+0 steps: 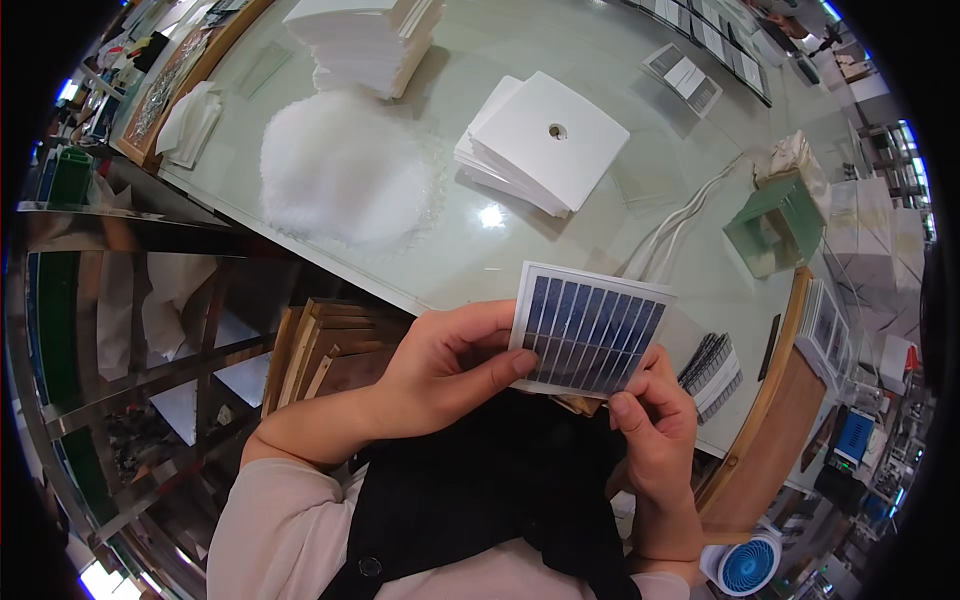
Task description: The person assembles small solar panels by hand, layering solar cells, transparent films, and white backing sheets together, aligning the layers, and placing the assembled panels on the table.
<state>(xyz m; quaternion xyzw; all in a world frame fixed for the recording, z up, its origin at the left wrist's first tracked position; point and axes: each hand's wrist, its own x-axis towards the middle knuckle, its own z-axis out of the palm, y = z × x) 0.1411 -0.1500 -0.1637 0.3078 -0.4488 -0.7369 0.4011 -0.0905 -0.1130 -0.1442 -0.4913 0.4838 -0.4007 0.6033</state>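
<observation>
Between my two hands I hold up a small solar panel point(590, 335), with dark blue cells, thin pale lines and a white frame. My left hand point(465, 355) grips its left edge, the thumb on the front face and the fingers behind. At the lower right corner my right hand point(655, 410) pinches the panel between thumb and bent fingers. The panel is tilted toward me, over the near edge of the glass-topped table point(480, 270). Its back side is hidden.
White square sheets point(590, 130) are stacked beyond the panel, beside a white fluffy heap point(340, 165) and a taller white stack point(375, 45). A green box point(775, 228) with white cables stands right. More panels point(683, 78) lie far right, others point(712, 375) near right. A blue fan point(747, 565) sits below.
</observation>
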